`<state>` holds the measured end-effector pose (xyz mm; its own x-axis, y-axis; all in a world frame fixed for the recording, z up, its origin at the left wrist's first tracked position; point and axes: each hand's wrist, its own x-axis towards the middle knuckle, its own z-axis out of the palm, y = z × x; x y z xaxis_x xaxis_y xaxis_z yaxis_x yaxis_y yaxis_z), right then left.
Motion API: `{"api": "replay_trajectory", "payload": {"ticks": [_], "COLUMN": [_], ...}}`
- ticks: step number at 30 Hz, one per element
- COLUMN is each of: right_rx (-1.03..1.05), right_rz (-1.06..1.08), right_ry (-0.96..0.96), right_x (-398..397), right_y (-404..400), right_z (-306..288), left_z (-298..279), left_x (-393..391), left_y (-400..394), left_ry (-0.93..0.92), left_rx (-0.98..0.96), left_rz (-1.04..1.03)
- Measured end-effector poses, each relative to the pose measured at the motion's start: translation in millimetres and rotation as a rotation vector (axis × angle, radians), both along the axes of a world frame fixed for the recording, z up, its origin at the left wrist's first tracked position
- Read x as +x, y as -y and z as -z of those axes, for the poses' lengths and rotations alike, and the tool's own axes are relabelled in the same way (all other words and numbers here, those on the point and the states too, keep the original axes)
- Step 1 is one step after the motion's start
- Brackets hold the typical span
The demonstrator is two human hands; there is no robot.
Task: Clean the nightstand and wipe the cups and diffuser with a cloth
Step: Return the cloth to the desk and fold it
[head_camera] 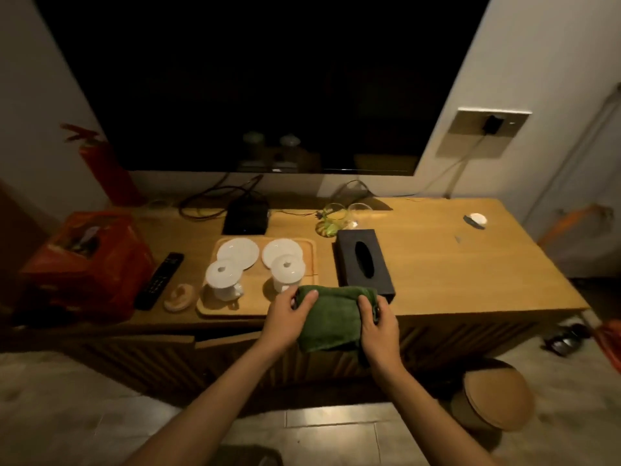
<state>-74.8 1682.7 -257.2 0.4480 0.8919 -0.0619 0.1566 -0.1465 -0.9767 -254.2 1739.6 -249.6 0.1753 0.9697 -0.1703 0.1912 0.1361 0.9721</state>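
Note:
A folded green cloth (pixel 331 319) is held over the front edge of the wooden nightstand (pixel 437 264). My left hand (pixel 287 319) grips its left end and my right hand (pixel 376 326) grips its right end. Just behind the cloth, a wooden tray (pixel 253 307) carries two white lidded cups (pixel 223 279) (pixel 288 272) and two white saucers (pixel 238 253) (pixel 281 251). A glass diffuser (pixel 331 218) with green contents stands behind a black tissue box (pixel 364 260).
A black remote (pixel 159 280) and a small round holder (pixel 179 295) lie left of the tray, beside an orange bag (pixel 84 264). A black device (pixel 247 216) with cables sits at the back under the dark TV (pixel 262 82). A round stool (pixel 492 395) stands at the lower right.

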Motion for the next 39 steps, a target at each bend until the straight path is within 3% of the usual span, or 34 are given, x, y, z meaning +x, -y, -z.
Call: {"api": "replay_trajectory", "payload": {"ticks": [5,12,20,27,31,37,39], "right_rx": [-0.142,-0.349,-0.503,-0.582,-0.61,-0.584,-0.56], "right_rz": [0.143,0.297,0.201,-0.001,-0.01,0.038,0.066], "right_ry": [-0.03,0.019,0.091,0.171,0.217,0.253,0.279], "right_x": [75,210,356,415,423,431,439], "right_y": [-10,-34,-88,-126,-131,-127,-121], "right_z": [6,25,81,131,146,143,136], "left_z": [12,26,70,121,135,130,129], "left_x": [80,212,358,402,399,402,404], "left_y": [-34,-70,-134,-172,-176,-179,-178], "left_ry": [-0.061,-0.355,-0.691,-0.845,-0.884,-0.962,-0.965], "left_rx": [-0.059,-0.004,-0.011,-0.114,-0.147,-0.1,0.002], "left_rz": [0.212,0.43,0.576,0.519,0.448,0.503,0.575]}}
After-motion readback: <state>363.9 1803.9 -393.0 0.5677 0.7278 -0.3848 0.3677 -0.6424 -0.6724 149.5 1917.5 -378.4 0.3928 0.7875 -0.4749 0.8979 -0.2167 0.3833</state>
